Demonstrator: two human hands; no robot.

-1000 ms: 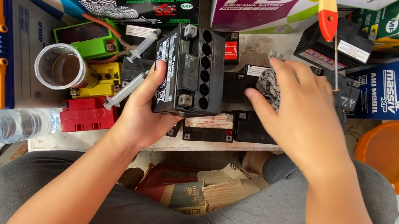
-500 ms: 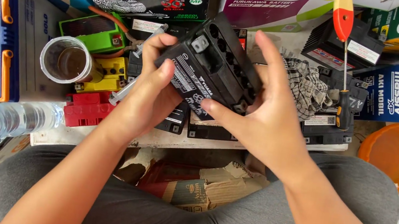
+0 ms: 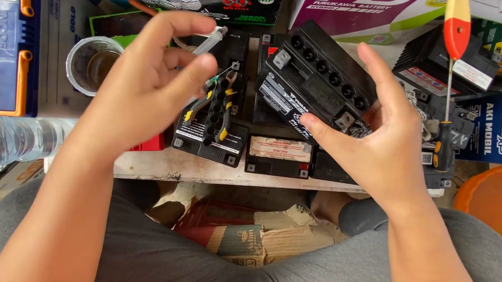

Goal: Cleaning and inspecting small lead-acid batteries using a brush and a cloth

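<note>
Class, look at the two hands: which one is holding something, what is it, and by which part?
The right hand holds the small black battery, tilted, by its lower near end. The left hand holds nothing.

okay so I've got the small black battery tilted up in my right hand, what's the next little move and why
Probably bring the left hand back onto the black battery: only the right hand holds it, tilted, over the other batteries, while the left hovers free above the pliers.
</note>
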